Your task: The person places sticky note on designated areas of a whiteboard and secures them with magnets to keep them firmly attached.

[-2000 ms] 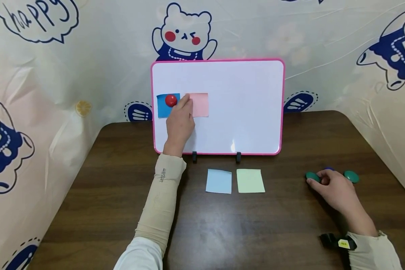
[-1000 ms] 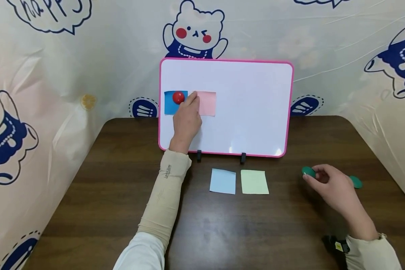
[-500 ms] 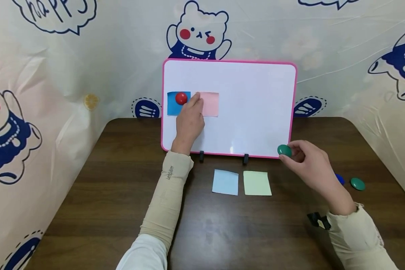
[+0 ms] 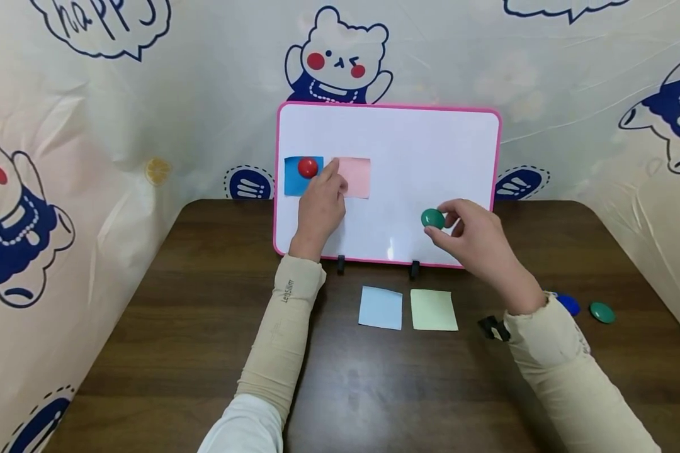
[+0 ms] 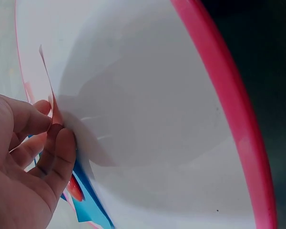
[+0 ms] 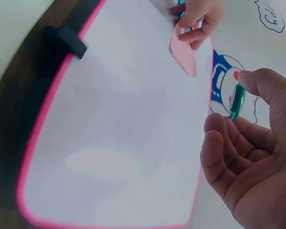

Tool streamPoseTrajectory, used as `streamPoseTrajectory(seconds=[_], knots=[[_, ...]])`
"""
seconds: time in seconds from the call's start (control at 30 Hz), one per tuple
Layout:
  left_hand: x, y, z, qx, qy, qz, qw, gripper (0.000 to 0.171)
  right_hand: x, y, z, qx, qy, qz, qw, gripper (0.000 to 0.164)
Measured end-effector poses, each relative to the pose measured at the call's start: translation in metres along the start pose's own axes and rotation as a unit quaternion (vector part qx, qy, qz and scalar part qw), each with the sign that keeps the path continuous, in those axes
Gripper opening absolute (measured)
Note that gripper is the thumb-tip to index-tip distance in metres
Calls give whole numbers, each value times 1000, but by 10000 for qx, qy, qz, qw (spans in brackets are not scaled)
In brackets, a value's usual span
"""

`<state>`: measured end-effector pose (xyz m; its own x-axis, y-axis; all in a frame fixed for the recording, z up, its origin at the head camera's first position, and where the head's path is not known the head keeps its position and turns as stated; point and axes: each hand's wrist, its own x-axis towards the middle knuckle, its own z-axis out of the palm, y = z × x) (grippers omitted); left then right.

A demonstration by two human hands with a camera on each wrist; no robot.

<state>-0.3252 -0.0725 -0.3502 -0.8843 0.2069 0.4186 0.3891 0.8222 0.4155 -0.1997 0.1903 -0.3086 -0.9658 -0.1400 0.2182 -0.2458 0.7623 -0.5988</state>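
Observation:
My left hand (image 4: 321, 204) pinches the left edge of a pink sticky note (image 4: 357, 177), holding it at the whiteboard (image 4: 402, 145). In the left wrist view, thumb and fingers close on the pink paper, which stands partly off the board. Beside it, a round red magnet (image 4: 308, 167) sits on a blue sticky note (image 4: 292, 185) on the board. My right hand (image 4: 481, 245) holds a round green magnet (image 4: 432, 218) by its edge between thumb and fingers, in front of the board's lower right part. The right wrist view shows this magnet (image 6: 237, 100) edge-on.
A light blue sticky note (image 4: 380, 308) and a pale green one (image 4: 434, 310) lie on the wooden table (image 4: 175, 352) before the board. A blue magnet (image 4: 568, 305) and another green magnet (image 4: 602, 313) lie at the right. Black clips (image 4: 414, 269) support the board's lower edge.
My right hand has picked up the green magnet from the table's right side and carried it up and left to the board. The left hand keeps its place on the pink note.

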Motion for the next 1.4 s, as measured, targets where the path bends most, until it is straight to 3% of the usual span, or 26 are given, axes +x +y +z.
streamPoseTrajectory(seconds=[0.4,0.8,1.13,1.4], knots=[[1,0,-3,-277,-253,-254,9990,15,62,-37,37,-68,13,-134,9999,43],[0,-2,-3,-410,-327,-390,9979,13,100,-53,69,-135,332,-402,9985,47],[-2,-5,-4,-438,-283,-375,9979,12,124,-60,84,-235,114,92,9996,52],[-1,-3,-3,-496,-215,-246,9982,7,137,-56,94,-532,103,225,9983,48]])
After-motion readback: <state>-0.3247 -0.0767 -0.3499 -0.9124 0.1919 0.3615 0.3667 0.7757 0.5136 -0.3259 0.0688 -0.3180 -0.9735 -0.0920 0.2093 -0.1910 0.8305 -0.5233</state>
